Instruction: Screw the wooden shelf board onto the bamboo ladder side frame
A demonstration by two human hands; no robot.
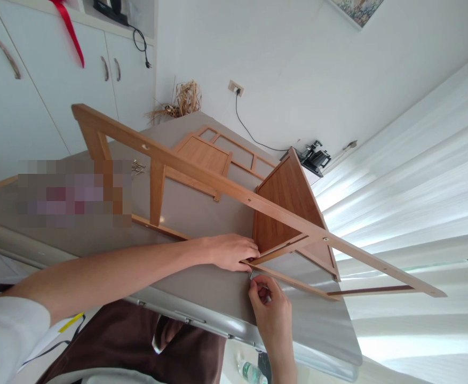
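Observation:
A wooden frame (pixel 201 172) with long rails and short cross pieces stands on its side on the table. My left hand (pixel 234 253) is closed on the frame's lower rail, where a wooden panel (pixel 292 200) meets it. Just below, my right hand (pixel 271 304) pinches a small, thin silvery metal piece (pixel 252 274) against the underside of that joint. The piece is too small and too covered by fingers to name exactly. The panel leans upright between the frame's rails.
A smaller slatted wooden part (pixel 204 157) and an open wooden frame (pixel 237 154) lie behind on the grey table (pixel 201 213). Several bolts (pixel 137 167) sit to the left. Dried plants (pixel 188 98) stand at the far corner; a plastic bottle (pixel 252 372) is below the table edge.

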